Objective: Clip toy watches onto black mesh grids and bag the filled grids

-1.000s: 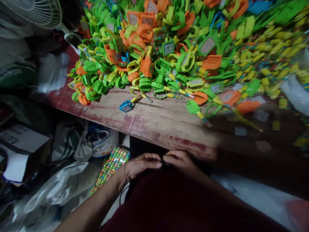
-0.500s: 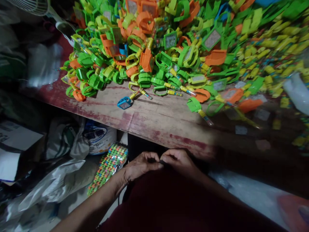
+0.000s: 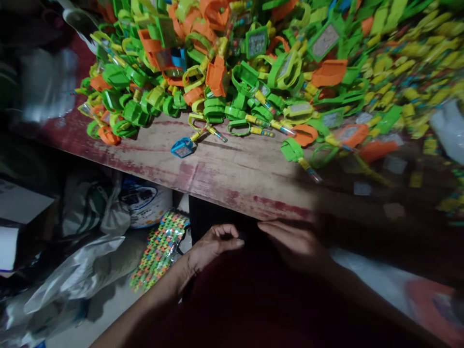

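My left hand (image 3: 221,243) is in front of the dark red shirt (image 3: 232,299), below the table edge. Its thumb and fingers are pinched together against dark cloth; whatever they hold is too dark to make out. To the right, my right hand (image 3: 292,239) has its fingers stretched out, slightly blurred, apart from the left hand and near the table edge. Beyond both hands, a blue toy watch (image 3: 182,147) and a green toy watch (image 3: 292,150) with a candy-filled tube (image 3: 309,170) lie at the front of a large heap of toy watches (image 3: 215,77).
The worn wooden table (image 3: 232,166) spans the view. Small yellow tubes (image 3: 416,72) are piled at right beside a white plastic bag (image 3: 450,128). Below at left are a packet of colourful pieces (image 3: 159,251), a printed sack (image 3: 145,200) and an open carton (image 3: 21,203).
My right hand has parted from the left and moved right, its fingers straightening. The left hand keeps its pinch. The view has shifted slightly, moving the left part of the heap up and left.
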Available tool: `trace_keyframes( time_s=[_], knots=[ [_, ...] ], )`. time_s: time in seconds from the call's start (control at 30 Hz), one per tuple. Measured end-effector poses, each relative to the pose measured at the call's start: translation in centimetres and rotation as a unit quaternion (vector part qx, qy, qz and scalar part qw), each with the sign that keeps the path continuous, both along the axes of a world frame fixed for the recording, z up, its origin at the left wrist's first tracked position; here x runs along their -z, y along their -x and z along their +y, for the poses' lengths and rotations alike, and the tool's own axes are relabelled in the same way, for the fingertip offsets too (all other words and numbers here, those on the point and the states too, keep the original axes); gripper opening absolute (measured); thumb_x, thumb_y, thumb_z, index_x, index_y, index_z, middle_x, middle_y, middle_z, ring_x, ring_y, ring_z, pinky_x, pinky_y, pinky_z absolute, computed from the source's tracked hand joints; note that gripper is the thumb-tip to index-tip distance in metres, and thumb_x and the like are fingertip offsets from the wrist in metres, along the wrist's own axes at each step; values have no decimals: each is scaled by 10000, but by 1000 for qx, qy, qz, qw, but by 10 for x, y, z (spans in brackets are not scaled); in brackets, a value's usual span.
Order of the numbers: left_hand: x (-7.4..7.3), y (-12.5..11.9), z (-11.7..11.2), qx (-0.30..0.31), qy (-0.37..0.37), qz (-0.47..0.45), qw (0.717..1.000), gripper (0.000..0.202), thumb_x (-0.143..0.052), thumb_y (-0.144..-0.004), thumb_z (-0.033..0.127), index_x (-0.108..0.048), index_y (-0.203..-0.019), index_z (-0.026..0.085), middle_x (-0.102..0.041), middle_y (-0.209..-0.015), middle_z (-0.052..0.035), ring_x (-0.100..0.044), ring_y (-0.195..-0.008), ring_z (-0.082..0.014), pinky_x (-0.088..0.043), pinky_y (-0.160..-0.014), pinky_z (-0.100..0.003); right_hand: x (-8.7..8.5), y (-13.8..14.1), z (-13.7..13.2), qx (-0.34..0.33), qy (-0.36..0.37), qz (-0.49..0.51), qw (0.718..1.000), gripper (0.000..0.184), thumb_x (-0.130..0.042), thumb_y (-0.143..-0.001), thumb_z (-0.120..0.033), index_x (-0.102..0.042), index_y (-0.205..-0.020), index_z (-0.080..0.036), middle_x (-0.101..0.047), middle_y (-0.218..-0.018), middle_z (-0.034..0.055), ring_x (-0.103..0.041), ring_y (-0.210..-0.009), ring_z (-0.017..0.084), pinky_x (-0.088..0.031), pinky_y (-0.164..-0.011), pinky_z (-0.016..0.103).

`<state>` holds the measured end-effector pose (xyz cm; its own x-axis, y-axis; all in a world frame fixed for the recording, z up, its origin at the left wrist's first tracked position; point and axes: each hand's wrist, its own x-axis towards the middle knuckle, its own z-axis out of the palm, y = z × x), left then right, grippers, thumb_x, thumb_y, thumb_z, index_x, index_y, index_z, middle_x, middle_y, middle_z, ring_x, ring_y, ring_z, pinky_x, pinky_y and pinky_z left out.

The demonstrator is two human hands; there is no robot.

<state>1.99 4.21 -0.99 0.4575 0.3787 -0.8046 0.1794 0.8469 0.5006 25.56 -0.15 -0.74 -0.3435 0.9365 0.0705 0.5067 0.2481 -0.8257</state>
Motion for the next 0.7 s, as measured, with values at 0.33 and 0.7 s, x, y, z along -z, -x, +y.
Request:
trace_keyframes(
  time_s=[0.33,0.7],
  knots=[
    [11,2,-3,-13,-37,-27,999,373,-836,-641,431,-588,-669,154,-550,-635,42,-441,-589,-82,-337,-592,-213,16,9,7,-104,96,-51,989,403,-447,-830,-87,-652,-1171,-153,-733,-997,111,-702,-861,204,-563,-740,313],
    [12,6,-1,-1,-68,-27,997,384,-820,-672,430,-543,-683,164,-501,-702,36,-421,-660,-98,-331,-655,-226,-3,4,9,-134,9,-190,973,288,-388,-881,-93,-654,-936,-187,-696,-939,55,-589,-693,141,-343,-535,258]
  ],
)
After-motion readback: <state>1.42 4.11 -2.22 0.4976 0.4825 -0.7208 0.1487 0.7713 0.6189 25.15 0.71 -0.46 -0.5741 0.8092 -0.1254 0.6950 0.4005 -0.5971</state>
